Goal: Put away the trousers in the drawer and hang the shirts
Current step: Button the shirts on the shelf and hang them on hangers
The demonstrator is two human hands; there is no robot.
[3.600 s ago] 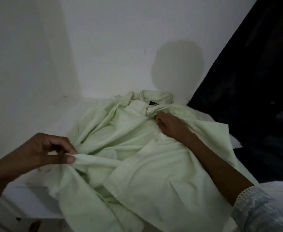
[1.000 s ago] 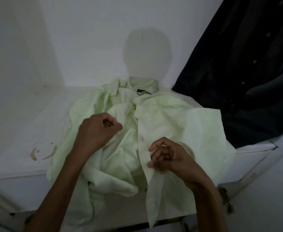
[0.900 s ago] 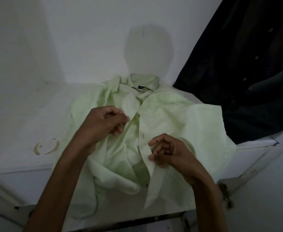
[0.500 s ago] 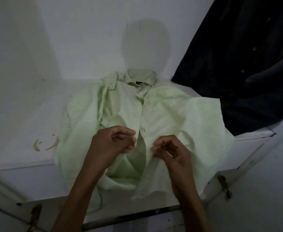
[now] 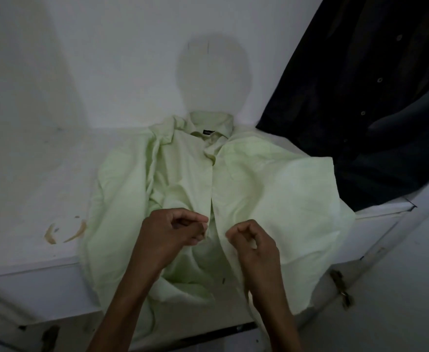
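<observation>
A pale green shirt (image 5: pixel 271 184) lies spread front-up on a white shelf (image 5: pixel 30 194), collar toward the back wall, its lower part hanging over the front edge. My left hand (image 5: pixel 175 229) pinches the left front edge of the shirt near the button line. My right hand (image 5: pixel 251 240) pinches the right front edge beside it. The two edges meet higher up and part between my hands. A dark shirt (image 5: pixel 376 102) with small buttons hangs at the right, its hem resting on the shelf.
A brown ring-shaped stain (image 5: pixel 66 229) marks the shelf at the left. White walls close the back and left sides. A metal hinge (image 5: pixel 340 288) sits on the frame at the lower right. A dark gap (image 5: pixel 216 334) runs under the shelf front.
The shirt went from crumpled to spread flat with its front panels brought together. Both hands moved down the button line and closer together, each pinching a front edge.
</observation>
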